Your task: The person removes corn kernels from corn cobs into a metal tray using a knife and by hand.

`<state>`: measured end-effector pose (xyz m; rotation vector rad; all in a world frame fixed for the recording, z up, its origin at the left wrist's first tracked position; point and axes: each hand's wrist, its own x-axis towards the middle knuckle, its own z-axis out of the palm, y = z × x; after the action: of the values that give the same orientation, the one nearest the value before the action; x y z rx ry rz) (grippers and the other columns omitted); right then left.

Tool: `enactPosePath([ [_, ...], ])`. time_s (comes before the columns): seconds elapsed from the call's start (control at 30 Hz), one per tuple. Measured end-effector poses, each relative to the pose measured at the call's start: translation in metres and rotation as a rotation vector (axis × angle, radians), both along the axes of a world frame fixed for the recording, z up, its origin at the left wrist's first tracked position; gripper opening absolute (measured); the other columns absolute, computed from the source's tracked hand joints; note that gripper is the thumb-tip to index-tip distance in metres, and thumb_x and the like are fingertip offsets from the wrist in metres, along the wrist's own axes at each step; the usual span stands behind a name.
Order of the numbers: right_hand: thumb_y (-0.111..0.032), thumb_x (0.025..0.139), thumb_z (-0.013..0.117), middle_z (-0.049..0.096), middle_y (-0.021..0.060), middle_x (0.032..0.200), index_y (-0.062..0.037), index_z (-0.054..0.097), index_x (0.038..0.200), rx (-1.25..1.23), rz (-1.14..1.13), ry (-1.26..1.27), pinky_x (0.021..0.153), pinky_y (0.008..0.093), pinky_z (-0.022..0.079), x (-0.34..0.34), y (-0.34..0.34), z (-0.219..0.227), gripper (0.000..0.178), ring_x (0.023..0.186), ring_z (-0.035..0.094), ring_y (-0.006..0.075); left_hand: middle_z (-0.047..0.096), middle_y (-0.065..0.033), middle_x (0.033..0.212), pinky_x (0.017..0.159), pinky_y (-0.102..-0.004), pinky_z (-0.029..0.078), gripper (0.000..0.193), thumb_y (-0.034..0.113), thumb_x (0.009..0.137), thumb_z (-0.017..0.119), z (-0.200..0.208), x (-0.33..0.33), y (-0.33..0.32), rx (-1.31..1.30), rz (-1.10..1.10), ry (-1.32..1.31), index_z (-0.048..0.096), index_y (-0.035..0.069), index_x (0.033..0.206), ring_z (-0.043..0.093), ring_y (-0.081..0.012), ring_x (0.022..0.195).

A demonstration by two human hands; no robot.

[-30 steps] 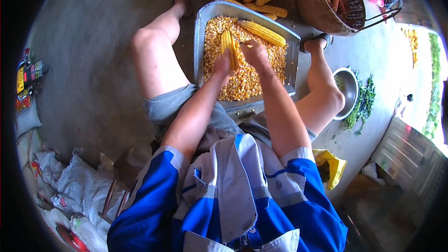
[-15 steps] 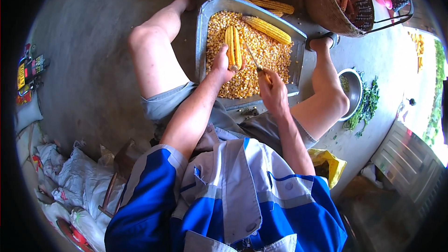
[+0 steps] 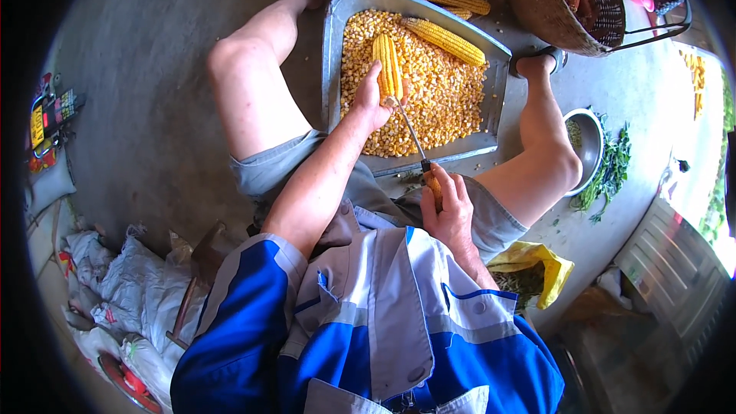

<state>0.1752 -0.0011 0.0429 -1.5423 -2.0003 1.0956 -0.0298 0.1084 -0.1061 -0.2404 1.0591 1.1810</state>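
Note:
My left hand (image 3: 373, 103) is closed around the lower end of a yellow corn cob (image 3: 388, 69), with dark gaps showing between some of its kernel rows. In my right hand (image 3: 448, 211) is a screwdriver (image 3: 416, 142) with an orange-brown handle; its thin metal shaft slants up to the left, and the tip is at the cob's near end. Below both hands lies a metal scoop-shaped tray (image 3: 332, 69) between my legs, spread with loose corn kernels (image 3: 437, 100). Another whole corn cob (image 3: 443, 41) rests on the kernels at the tray's far side.
Beyond the tray a container holds several corn cobs (image 3: 460, 1). A wicker basket (image 3: 529, 8) with reddish stripped cobs stands at the far right. Right of my knee sit a metal bowl (image 3: 586, 153) and green leaves (image 3: 613, 165). White sacks (image 3: 142, 284) lie at the left; a yellow bag (image 3: 556, 276) is near my right side.
My right hand has drawn back toward my body with the screwdriver, whose tip has moved down to the cob's near end. My left hand has shifted slightly with the cob.

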Motion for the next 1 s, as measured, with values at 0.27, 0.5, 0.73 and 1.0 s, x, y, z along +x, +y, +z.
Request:
enactPosePath([
  [0.27, -0.005, 0.084, 0.063, 0.057, 0.0156, 0.103, -0.0057, 0.055, 0.128, 0.039, 0.025, -0.069, 0.069, 0.0402, 0.056, 0.000, -0.001, -0.003, 0.044, 0.086, 0.065, 0.0330, 0.064, -0.0125, 0.088, 0.062, -0.0382, 0.051, 0.049, 0.050, 0.099, 0.041, -0.001, 0.003, 0.004, -0.025, -0.006, -0.002, 0.055, 0.006, 0.116, 0.063, -0.0227, 0.075],
  [0.5, -0.008, 0.085, 0.063, 0.056, 0.0142, 0.106, -0.0072, 0.056, 0.127, 0.077, 0.045, -0.116, 0.068, 0.0401, 0.057, -0.005, -0.002, -0.009, 0.042, 0.086, 0.065, 0.0315, 0.063, -0.0131, 0.086, 0.059, -0.0394, 0.052, 0.049, 0.049, 0.100, 0.039, 0.005, -0.001, 0.003, -0.051, -0.021, 0.019, 0.054, 0.004, 0.114, 0.063, -0.0235, 0.071],
  [0.73, -0.010, 0.086, 0.063, 0.053, 0.0137, 0.104, -0.0079, 0.056, 0.128, 0.133, 0.069, -0.212, 0.066, 0.0390, 0.056, -0.010, -0.008, -0.006, 0.043, 0.083, 0.064, 0.0297, 0.062, -0.0137, 0.085, 0.058, -0.0408, 0.054, 0.049, 0.048, 0.101, 0.038, 0.004, 0.001, 0.004, -0.042, -0.029, 0.012, 0.053, 0.003, 0.113, 0.064, -0.0245, 0.070],
  [1.0, -0.003, 0.086, 0.063, 0.056, 0.0151, 0.103, -0.0042, 0.056, 0.127, 0.083, 0.038, -0.184, 0.070, 0.0407, 0.055, -0.011, -0.008, -0.004, 0.042, 0.086, 0.064, 0.0318, 0.061, -0.0145, 0.086, 0.059, -0.0432, 0.055, 0.048, 0.048, 0.100, 0.040, -0.002, 0.000, 0.003, -0.023, -0.004, 0.003, 0.051, 0.003, 0.114, 0.064, -0.0256, 0.071],
])
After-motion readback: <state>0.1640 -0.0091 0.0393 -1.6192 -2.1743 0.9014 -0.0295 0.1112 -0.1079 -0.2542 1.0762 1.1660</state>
